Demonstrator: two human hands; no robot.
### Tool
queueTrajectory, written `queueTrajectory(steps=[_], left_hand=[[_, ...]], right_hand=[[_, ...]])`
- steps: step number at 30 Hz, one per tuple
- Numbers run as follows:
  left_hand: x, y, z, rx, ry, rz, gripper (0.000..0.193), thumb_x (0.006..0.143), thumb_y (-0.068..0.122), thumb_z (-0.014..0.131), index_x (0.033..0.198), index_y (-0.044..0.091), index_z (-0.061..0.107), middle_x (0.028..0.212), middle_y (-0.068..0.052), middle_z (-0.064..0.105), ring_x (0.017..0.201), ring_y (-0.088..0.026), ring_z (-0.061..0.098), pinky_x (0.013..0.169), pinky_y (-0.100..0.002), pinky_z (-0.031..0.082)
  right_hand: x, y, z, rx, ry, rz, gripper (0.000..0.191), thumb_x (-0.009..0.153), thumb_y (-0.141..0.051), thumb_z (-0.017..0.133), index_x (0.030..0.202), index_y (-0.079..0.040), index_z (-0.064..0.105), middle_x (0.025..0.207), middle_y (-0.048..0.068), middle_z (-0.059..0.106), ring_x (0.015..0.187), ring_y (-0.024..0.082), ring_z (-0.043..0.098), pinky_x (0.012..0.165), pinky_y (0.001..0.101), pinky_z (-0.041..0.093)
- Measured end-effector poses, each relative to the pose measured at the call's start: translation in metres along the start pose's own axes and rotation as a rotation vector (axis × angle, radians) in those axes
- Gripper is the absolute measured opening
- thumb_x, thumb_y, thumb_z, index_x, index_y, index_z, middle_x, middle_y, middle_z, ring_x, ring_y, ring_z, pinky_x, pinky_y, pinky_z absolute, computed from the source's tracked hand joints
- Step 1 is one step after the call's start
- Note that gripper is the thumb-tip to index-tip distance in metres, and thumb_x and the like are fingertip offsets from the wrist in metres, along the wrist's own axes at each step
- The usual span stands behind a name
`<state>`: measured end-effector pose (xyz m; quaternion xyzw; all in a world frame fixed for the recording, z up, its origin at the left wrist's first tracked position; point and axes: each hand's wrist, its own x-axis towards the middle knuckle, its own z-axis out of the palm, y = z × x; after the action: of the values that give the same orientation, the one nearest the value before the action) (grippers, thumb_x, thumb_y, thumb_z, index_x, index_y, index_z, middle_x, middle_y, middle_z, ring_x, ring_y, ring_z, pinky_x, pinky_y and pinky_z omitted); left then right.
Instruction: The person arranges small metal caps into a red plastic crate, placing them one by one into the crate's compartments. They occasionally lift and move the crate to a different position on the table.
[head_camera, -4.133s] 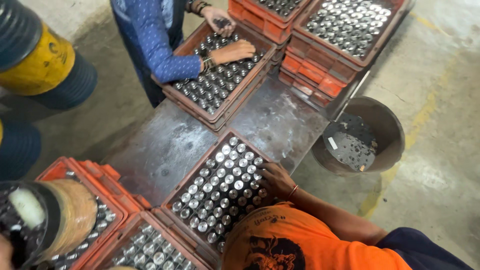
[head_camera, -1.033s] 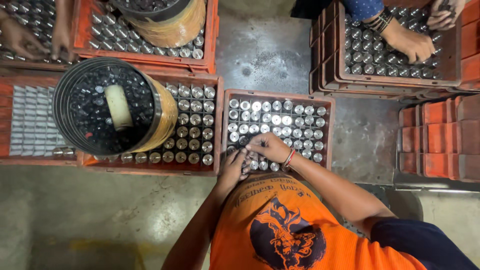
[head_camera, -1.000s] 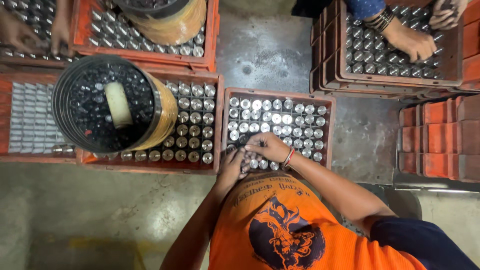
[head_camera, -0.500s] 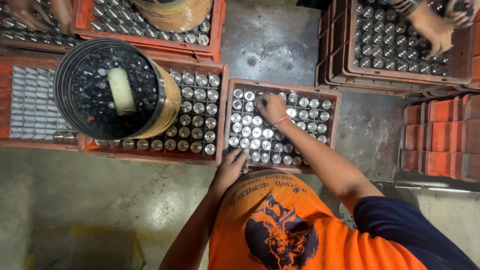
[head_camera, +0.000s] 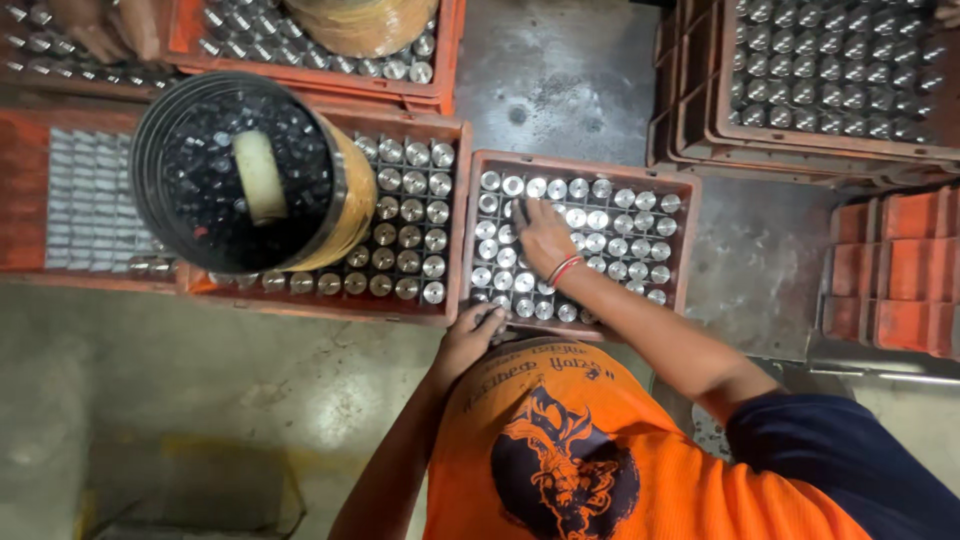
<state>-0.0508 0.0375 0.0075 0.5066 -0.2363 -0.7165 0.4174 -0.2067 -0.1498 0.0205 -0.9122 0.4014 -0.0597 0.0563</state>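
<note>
Centre of frame: an orange crate (head_camera: 684, 225) packed with upright shiny metal cylinders (head_camera: 625, 222) in rows. The right hand (head_camera: 541, 240) lies flat across the crate's left rows, fingers spread and touching the cylinder tops; whether it pinches one I cannot tell. The left hand (head_camera: 472, 335) sits at the crate's near-left corner, fingers curled over the rim against the bottom row; what it holds is hidden. Left of centre, a round black bin (head_camera: 240, 172) of dark parts stands on a second crate (head_camera: 455, 215) of cylinders. Upper right: stacked crates (head_camera: 700, 110), also full. Upper left edge: another person's hand (head_camera: 105, 30).
</note>
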Motion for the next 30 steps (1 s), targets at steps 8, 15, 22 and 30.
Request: queueTrajectory(steps=[8, 15, 22, 30], left_hand=[[0.03, -0.038, -0.006, -0.13, 0.02, -0.001, 0.032, 0.105, 0.032, 0.062, 0.095, 0.003, 0.071, 0.075, 0.001, 0.061, 0.061, -0.007, 0.05, 0.057, -0.023, 0.041], [0.045, -0.053, -0.007, 0.074, 0.12, 0.014, 0.047, 0.105, 0.044, 0.057, 0.087, 0.003, 0.07, 0.072, 0.001, 0.064, 0.061, -0.007, 0.056, 0.056, -0.023, 0.045], [0.048, -0.046, -0.006, -0.066, 0.037, -0.016, 0.037, 0.103, 0.034, 0.06, 0.101, 0.001, 0.075, 0.079, 0.0, 0.07, 0.068, -0.008, 0.06, 0.063, -0.022, 0.047], [0.043, -0.036, -0.01, 0.088, -0.065, 0.167, 0.023, 0.101, 0.009, 0.054, 0.108, 0.0, 0.075, 0.091, -0.005, 0.073, 0.081, -0.01, 0.064, 0.075, -0.024, 0.052]], right_hand=[[-0.035, -0.013, -0.039, 0.695, -0.07, -0.06, 0.033, 0.091, -0.027, 0.079, 0.119, -0.01, 0.073, 0.099, 0.013, 0.069, 0.095, 0.029, 0.066, 0.09, 0.0412, 0.052], [-0.065, -0.045, -0.054, 0.91, -0.275, 0.089, 0.022, 0.08, -0.028, 0.084, 0.093, -0.01, 0.083, 0.083, 0.005, 0.077, 0.072, 0.018, 0.071, 0.071, 0.0359, 0.056], [-0.03, -0.014, -0.029, 0.706, -0.158, 0.228, 0.012, 0.092, -0.023, 0.074, 0.095, -0.013, 0.08, 0.094, 0.005, 0.077, 0.074, 0.02, 0.074, 0.069, 0.0348, 0.059], [-0.003, -0.008, 0.006, 0.2, 0.011, -0.106, 0.016, 0.097, -0.013, 0.061, 0.104, -0.003, 0.071, 0.094, 0.016, 0.065, 0.094, 0.034, 0.065, 0.082, 0.0451, 0.055]])
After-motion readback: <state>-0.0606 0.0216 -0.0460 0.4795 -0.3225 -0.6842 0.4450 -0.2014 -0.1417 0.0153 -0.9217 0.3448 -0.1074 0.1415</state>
